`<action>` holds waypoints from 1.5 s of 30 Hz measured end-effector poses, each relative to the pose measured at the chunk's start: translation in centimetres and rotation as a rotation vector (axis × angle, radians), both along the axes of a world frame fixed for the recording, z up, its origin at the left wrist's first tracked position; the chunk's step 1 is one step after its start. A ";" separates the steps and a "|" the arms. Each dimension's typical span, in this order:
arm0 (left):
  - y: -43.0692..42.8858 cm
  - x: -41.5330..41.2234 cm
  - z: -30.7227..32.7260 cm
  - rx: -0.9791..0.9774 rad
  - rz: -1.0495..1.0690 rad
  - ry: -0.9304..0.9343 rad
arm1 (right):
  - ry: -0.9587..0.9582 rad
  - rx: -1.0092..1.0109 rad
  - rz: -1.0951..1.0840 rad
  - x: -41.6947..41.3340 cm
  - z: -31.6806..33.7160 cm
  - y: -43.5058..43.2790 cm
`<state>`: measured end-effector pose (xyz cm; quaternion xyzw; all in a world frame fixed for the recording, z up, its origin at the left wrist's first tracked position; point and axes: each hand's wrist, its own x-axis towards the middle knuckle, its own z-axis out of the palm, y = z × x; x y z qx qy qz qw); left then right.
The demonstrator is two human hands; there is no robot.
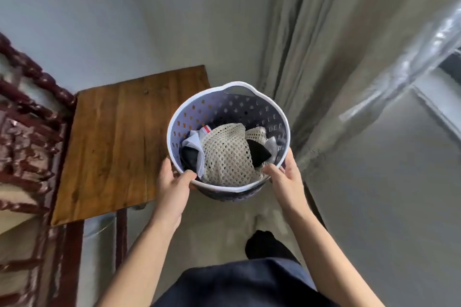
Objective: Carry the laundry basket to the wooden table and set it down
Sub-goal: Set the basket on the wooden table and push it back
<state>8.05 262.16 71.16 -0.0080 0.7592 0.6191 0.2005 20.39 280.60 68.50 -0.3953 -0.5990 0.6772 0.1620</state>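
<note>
A round white laundry basket with a perforated wall hangs in the air, held by its near rim. Inside lie a cream mesh cloth and dark and grey garments. My left hand grips the rim at the near left, thumb over the edge. My right hand grips the rim at the near right. The wooden table stands to the left, and the basket overlaps its right edge in the view, above the floor beside it.
A dark carved wooden chair or bed frame stands left of the table. Grey curtains hang at the right, with a window frame beyond. A grey wall is behind the table. My dark-socked foot is on the floor.
</note>
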 end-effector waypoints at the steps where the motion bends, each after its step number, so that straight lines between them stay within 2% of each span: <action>1: 0.5 -1.1 0.0 -0.007 0.037 -0.014 | -0.002 -0.004 0.035 -1.8 0.0 1.0; 6: 1.2 -6.3 -0.9 -0.005 0.303 -0.055 | 0.012 0.006 0.276 -11.4 0.2 4.0; 12: -0.9 -12.7 -2.2 0.068 0.537 -0.132 | -0.048 0.059 0.486 -22.0 -0.1 2.9; 16: -3.1 -19.1 -4.3 0.047 0.529 -0.180 | -0.099 0.088 0.494 -28.7 -1.6 0.8; 21: -5.1 -27.4 -5.9 0.009 0.396 -0.317 | -0.116 0.126 0.458 -35.3 -3.5 -1.7; 26: -5.5 -33.4 -8.6 -0.011 0.353 -0.334 | -0.144 0.251 0.517 -39.2 -6.2 -2.4; 31: -4.6 -35.0 -11.1 -0.147 0.354 -0.306 | -0.265 0.249 0.572 -39.7 -9.1 -2.0; 36: -3.5 -34.0 -11.0 -0.158 0.379 -0.268 | -0.396 0.198 0.606 -40.6 -9.0 -0.1; 39: -2.4 -32.9 -11.1 -0.152 0.414 -0.452 | -0.417 0.236 0.620 -42.6 -8.5 1.6; 41: -1.5 -32.5 -11.4 -0.058 0.508 -0.607 | -0.443 0.249 0.632 -44.6 -8.3 2.6; 43: -0.7 -32.6 -11.5 0.036 0.619 -0.624 | -0.457 0.259 0.650 -46.8 -8.3 3.6; 45: -0.4 -33.3 -11.2 0.043 0.665 -0.587 | -0.448 0.282 0.685 -48.8 -8.6 4.5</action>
